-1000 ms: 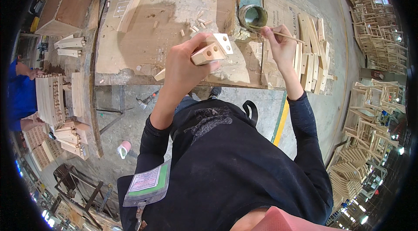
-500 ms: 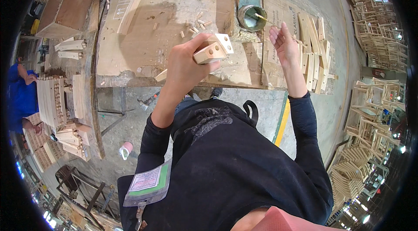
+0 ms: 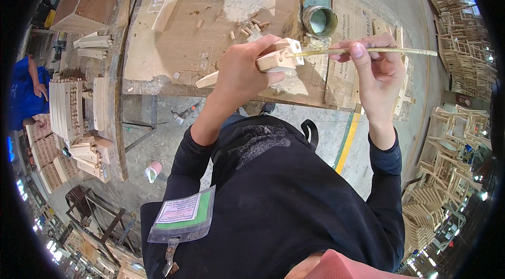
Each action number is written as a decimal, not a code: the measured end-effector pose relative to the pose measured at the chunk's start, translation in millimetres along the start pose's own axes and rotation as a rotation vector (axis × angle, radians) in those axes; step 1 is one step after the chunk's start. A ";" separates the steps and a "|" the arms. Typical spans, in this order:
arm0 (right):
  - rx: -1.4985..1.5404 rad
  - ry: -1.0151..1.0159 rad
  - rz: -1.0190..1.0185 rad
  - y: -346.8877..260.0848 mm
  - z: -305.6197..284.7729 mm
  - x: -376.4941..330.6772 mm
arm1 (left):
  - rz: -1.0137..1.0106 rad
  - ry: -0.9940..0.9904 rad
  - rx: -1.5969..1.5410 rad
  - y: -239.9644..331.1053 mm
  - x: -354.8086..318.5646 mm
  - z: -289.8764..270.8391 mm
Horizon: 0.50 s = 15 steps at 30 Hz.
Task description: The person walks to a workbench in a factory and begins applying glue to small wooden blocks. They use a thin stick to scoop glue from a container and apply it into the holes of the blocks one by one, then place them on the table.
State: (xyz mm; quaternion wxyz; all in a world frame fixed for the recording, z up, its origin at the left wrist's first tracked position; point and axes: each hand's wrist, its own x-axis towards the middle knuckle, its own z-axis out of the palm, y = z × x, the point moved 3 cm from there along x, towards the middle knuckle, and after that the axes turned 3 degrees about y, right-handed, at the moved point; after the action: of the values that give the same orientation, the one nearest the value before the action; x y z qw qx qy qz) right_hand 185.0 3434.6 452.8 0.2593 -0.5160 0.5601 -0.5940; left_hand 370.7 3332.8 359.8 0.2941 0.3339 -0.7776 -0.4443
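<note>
My left hand [image 3: 244, 68] is closed around two pale wooden pieces [image 3: 272, 62] with drilled holes in their end faces. Between the fingers of my right hand [image 3: 376, 66] is a thin stick [image 3: 407, 51], held nearly level. Its left tip meets the end of the wooden pieces, at or in one of the holes. Beyond my hands, a round glue pot [image 3: 322, 20] with whitish liquid lies tilted against a green block. Several short wooden dowels [image 3: 247, 31] are scattered on the cardboard left of the pot.
Cardboard [image 3: 210, 32] covers the bench. One long wooden strip [image 3: 172, 3] lies at its far left, and more strips [image 3: 400, 76] are stacked at the right, partly behind my right hand. On the left bench are stacked wooden parts [image 3: 66, 108] and a box [image 3: 87, 0]; other people's hands show there.
My right hand has brought the stick from the glue pot to the holes in the wooden pieces. My left hand has shifted slightly right. Another person's hand has appeared by the box.
</note>
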 end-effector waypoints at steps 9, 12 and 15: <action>-0.146 -0.057 -0.114 -3.6 12.7 3.4 | 0.026 -0.010 -0.032 1.1 1.0 -3.7; -0.188 -0.060 -0.119 -3.6 16.4 4.4 | 0.031 -0.014 -0.037 0.9 1.3 -5.1; -0.244 -0.085 -0.115 -3.2 19.0 4.1 | 0.032 -0.027 -0.053 3.2 2.6 -7.0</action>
State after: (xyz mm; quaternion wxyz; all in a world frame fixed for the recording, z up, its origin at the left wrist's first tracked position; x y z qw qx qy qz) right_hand 201.7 3424.1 454.1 0.1836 -0.5996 0.5863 -0.5129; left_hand 373.6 3328.6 366.1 0.2995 0.3078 -0.7746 -0.4644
